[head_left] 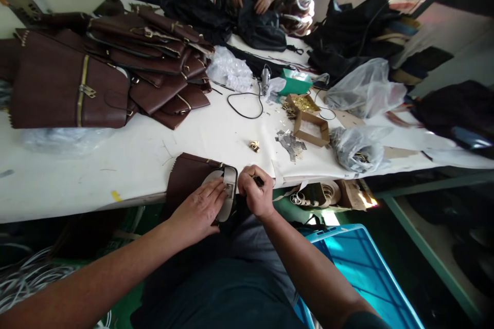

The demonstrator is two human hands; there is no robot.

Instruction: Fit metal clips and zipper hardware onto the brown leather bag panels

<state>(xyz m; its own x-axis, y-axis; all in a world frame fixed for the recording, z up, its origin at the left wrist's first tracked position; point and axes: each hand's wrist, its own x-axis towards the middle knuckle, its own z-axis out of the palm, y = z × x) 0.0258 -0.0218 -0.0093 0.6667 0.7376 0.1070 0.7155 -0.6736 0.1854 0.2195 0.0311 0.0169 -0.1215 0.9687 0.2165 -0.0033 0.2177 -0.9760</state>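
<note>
A brown leather bag piece (188, 175) lies at the front edge of the white table, with a pale backing along its right end. My left hand (204, 204) rests flat on that end, fingers stretched over the backing beside a small metal plate (229, 190). Just to the right, my right hand (255, 190) is closed in a fist around a small dark tool (258, 181) whose kind I cannot make out. Beyond my hands, a small gold metal fitting (253, 146) sits on the table.
Stacked brown leather pieces (154, 61) cover the left. At right stand a cardboard box (312, 129), a box of gold parts (303, 104), grey metal plates (290, 145) and plastic bags (357, 149). A co-worker's hands (263, 4) touch a black bag opposite. A blue crate (358, 267) stands below right.
</note>
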